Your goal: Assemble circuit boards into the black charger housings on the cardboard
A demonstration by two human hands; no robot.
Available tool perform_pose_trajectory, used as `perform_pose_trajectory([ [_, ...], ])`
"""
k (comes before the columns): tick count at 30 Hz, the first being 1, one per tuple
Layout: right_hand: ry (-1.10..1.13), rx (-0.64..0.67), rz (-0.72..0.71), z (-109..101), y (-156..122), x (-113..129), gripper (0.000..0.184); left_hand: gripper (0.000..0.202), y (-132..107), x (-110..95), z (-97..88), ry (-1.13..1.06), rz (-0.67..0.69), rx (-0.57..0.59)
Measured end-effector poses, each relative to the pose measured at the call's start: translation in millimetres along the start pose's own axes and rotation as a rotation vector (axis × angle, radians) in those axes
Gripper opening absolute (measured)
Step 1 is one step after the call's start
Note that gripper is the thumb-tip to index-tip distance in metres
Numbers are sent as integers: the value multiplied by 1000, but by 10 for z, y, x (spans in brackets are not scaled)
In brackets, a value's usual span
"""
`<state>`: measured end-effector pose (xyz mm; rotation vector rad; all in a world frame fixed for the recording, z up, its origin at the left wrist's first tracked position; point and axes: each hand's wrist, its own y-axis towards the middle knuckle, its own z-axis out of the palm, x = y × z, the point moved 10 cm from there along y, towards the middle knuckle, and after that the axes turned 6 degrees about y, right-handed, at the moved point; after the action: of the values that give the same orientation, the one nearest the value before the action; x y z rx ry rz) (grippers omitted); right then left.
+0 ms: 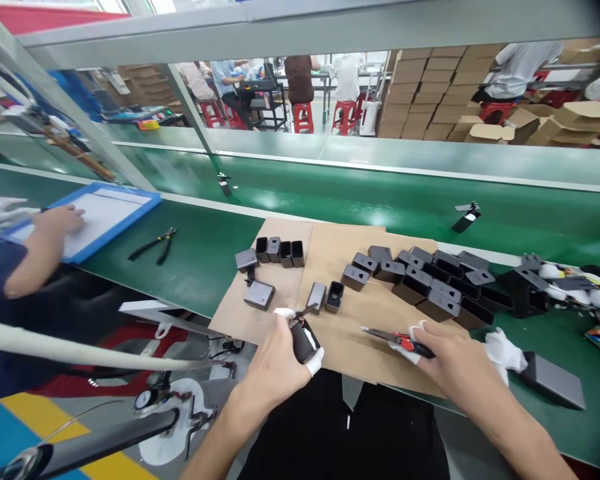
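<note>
My left hand (pixel 283 357), with white finger cots on some fingertips, grips a small black device part (pixel 305 340) with thin wires at its top. In my right hand (pixel 445 357) is a slim metal-tipped tool with a red and black handle (pixel 405 341); its exact kind is unclear. The tool points left, apart from the device part. Just beyond my left hand, a grey case (pixel 317 297) and an open black case (pixel 335 297) stand on the brown cardboard (pixel 360 320). Another grey case (pixel 259 295) lies to their left.
Many dark cases (pixel 437 303) crowd the cardboard's right side, with wired parts (pixel 575 283) beyond. A white cloth or glove (pixel 504 350) lies beside a dark grey case (pixel 553 380). Black pliers (pixel 155 245) and a blue-rimmed tray (pixel 111 220) are left, near a co-worker's hand (pixel 65 220).
</note>
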<state>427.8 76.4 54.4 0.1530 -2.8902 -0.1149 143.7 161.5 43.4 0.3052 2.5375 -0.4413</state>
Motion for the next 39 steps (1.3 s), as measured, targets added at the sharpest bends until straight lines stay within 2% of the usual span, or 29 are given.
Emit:
perform_pose_trajectory([
  [4,214,-218,42,-3,-58,-78,30,60,9,308,-88,-349,-8,-99],
  [8,411,-413,72,63,-142,-68,30,67,41,379,-90,-561,39,-187],
  [12,480,-550,65,121,-240,-53,25,71,15,379,-74,-580,39,-199],
  [18,461,-638,47,126,-314,-24,20,69,64,422,-191,-417,55,-285],
  [21,460,-637,43,144,-307,-4,20,58,209,414,-266,-233,73,-412],
  [25,489,-550,36,249,-275,15,7,49,364,309,-275,-88,99,-553],
  [28,478,-525,36,296,-288,0,10,48,324,217,-298,-24,136,-589],
  [30,469,-524,29,314,-297,-9,12,46,239,213,-397,21,154,-611],
  [33,465,-521,35,345,-292,-23,13,39,150,345,-652,103,117,-672],
  [35,476,-510,40,371,-278,-22,13,43,192,465,-772,161,77,-680],
  [37,486,-498,33,389,-266,-8,14,47,300,545,-785,201,64,-646],
  [39,486,-485,18,401,-259,12,14,39,398,587,-739,218,60,-619],
])
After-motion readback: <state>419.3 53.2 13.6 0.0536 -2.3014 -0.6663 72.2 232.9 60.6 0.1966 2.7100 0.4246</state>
